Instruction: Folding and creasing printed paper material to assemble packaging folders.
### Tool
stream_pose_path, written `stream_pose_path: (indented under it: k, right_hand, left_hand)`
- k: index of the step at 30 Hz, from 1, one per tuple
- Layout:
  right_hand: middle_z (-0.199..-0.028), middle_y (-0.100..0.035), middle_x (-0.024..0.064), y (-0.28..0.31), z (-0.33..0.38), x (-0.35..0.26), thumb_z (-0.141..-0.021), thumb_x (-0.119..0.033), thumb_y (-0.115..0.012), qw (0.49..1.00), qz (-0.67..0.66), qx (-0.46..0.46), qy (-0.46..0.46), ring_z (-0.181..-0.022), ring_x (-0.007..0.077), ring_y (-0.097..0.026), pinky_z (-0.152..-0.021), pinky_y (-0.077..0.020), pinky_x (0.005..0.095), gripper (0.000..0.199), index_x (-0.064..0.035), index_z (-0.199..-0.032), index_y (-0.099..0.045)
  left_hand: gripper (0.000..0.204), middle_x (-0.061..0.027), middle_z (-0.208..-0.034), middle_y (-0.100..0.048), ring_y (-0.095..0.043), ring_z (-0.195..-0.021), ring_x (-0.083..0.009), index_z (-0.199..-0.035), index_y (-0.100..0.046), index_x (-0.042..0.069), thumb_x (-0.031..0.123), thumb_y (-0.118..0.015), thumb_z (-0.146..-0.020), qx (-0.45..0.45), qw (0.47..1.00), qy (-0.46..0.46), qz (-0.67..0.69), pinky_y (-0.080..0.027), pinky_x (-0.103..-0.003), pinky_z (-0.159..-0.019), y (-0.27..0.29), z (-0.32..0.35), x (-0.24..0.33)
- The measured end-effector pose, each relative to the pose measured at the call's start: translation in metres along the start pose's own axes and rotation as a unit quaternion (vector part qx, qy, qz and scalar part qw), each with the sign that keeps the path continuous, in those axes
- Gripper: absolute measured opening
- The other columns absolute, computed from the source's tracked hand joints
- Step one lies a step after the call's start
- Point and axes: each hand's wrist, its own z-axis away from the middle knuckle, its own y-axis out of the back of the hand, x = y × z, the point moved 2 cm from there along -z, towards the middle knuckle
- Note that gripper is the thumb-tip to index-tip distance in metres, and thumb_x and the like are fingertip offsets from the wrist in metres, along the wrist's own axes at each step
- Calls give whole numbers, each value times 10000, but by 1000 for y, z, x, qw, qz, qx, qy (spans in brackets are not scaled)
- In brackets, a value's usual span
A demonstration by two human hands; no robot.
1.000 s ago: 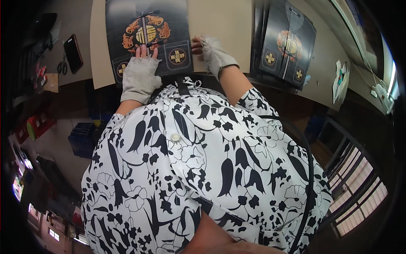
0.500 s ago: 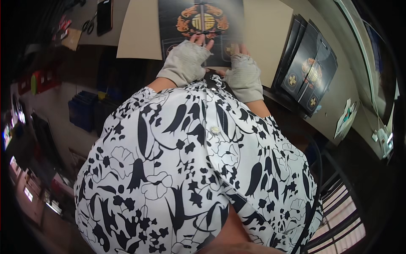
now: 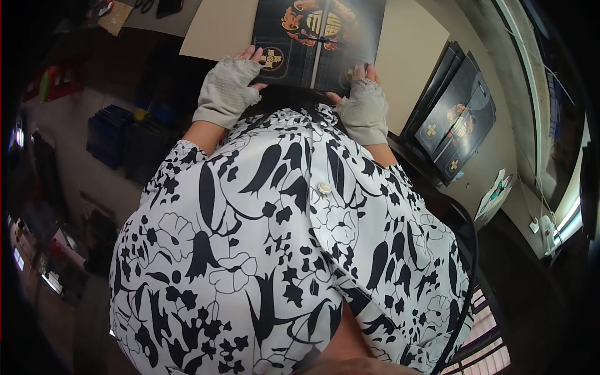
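After it shifted leftward, the left hand (image 3: pixel 226 90) touches the black panel (image 3: pixel 317 45).

L head cam, fisheye, facing down, close

On the beige board (image 3: pixel 215 30) you have bare strips either side of the black panel (image 3: pixel 319 53); the dark stack (image 3: pixel 459 122) bars its right edge, your torso (image 3: pixel 294 231) crowds the near one.
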Motion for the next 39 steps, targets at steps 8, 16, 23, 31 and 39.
stream_pose_path:
  k: [8, 16, 23, 31, 39]
  right_hand:
    - [-1343, -637, 214, -9, 9, 24, -931, -147, -678, 981, -170, 95, 13, -1187, 414, -640, -1013, -530, 496, 556, 5, -1439, -512]
    - [-1256, -654, 172, -77, 3, 105, -930, -163, -672, 491, -765, 33, -414, -1104, 416, -683, -817, -565, 512, 410, -102, -1316, -547]
    - [-1194, -672, 211, -29, -8, 60, -1029, -186, -521, 522, -724, 61, -447, -1048, 429, -712, -723, -561, 510, 289, -28, -1270, -533]
    - [-1236, -649, 234, -34, -8, 74, -976, -175, -480, 501, -744, 35, -440, -1052, 462, -707, -794, -566, 552, 343, -17, -1279, -507]
    - [-1199, -671, 209, -39, -7, 78, -919, -153, -544, 514, -737, 31, -437, -1039, 438, -716, -855, -555, 566, 352, -38, -1251, -531]
  left_hand:
    - [715, -129, -1261, -730, -690, -1152, -285, -1437, -615, 72, 193, -888, -787, 52, 988, 72, 125, -539, -366, -1017, 2, -9, -22]
    - [1057, -176, -1584, -490, -507, -1434, -322, -1615, -356, 52, 462, -857, -779, 23, 997, 53, -51, -409, -401, -1183, -12, -31, -18]
    - [1085, -180, -1572, -502, -513, -1430, -318, -1622, -347, 62, 464, -876, -764, -11, 997, 64, -43, -408, -396, -1185, -11, -30, -32]
    - [977, -163, -1387, -659, -643, -1238, -339, -1584, -438, 96, 385, -889, -766, 26, 999, 35, -19, -510, -413, -1057, 4, -44, -33]
    - [775, -170, -1306, -693, -669, -1199, -335, -1571, -471, 153, 272, -793, -877, 0, 972, 208, 109, -537, -421, -1019, -6, -24, -50]
